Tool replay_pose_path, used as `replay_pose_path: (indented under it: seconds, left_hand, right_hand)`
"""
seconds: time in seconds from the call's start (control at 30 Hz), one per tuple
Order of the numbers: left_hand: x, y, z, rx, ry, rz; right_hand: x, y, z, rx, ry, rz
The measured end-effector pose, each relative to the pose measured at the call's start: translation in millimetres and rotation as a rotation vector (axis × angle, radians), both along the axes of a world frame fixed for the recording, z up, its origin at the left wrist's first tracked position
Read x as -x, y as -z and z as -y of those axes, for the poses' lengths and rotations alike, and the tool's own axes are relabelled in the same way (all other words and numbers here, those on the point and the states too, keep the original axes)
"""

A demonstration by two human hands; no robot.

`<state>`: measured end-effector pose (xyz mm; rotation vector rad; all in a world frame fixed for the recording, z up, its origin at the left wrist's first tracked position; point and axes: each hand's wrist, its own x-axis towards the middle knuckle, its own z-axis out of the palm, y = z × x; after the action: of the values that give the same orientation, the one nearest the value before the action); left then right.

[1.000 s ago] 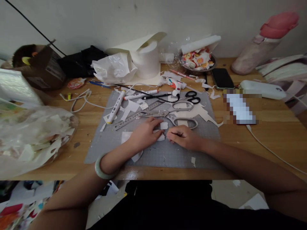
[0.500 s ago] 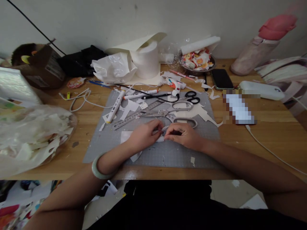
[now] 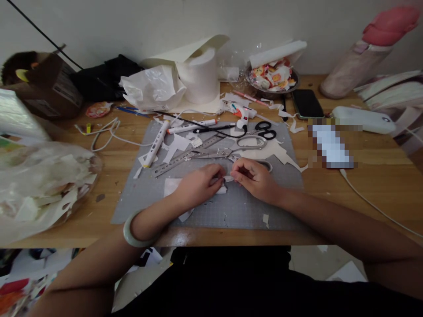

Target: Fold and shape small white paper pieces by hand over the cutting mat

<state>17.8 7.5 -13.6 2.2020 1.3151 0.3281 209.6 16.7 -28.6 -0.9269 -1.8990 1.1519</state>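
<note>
Over the grey cutting mat [image 3: 132, 198], my left hand [image 3: 201, 182] is closed with its fingertips pinched on a small white paper piece [image 3: 228, 178]. My right hand [image 3: 256, 178], also in a pinch, has its thumb and fingers at the right end of that same piece. A second white paper edge [image 3: 222, 190] shows under my left fingertips. Beneath my left wrist lies a white paper sheet [image 3: 171, 186], partly covered. Large grey scissors [image 3: 214, 152] rest just beyond both hands, their lower handle partly hidden by my right hand. A steel ruler [image 3: 165, 167] lies under the scissors.
Around the mat are markers [image 3: 157, 143], black-handled scissors [image 3: 264, 130], a white glue gun [image 3: 243, 119] and paper scraps [image 3: 264, 154]. A clear bag of scraps [image 3: 49, 189] sits left. Phones [image 3: 307, 104], a power bank [image 3: 363, 120] and a pink-lidded bottle [image 3: 360, 66] stand right.
My right hand has shifted slightly up and to the right, away from my left fingertips, widening the gap where the white piece shows. The camera view has shifted a little.
</note>
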Motion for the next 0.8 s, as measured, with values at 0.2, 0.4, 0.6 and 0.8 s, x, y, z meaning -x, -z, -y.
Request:
replay_pose_path:
  seconds: [0.2,0.4,0.6,0.8]
  left_hand:
    - [0.4,0.0,-0.7,-0.038,0.079,-0.008]
    - [2.0,1.7,-0.4,-0.051,0.098,0.011]
    - [2.2,3.1,0.0,-0.036,0.094,0.007]
    - [1.4,0.8,1.0,-0.003,0.062,0.013]
  right_hand:
    - [-0.7,-0.1,-0.8,-0.001,-0.01,0.017]
    - [0.5,-0.1,-0.1,-0.095,0.003,0.072]
    - [1.7,1.5,1.3,-0.202,0.0,0.15]
    - [0.9,3.1,1.5,-0.183,-0.007,0.164]
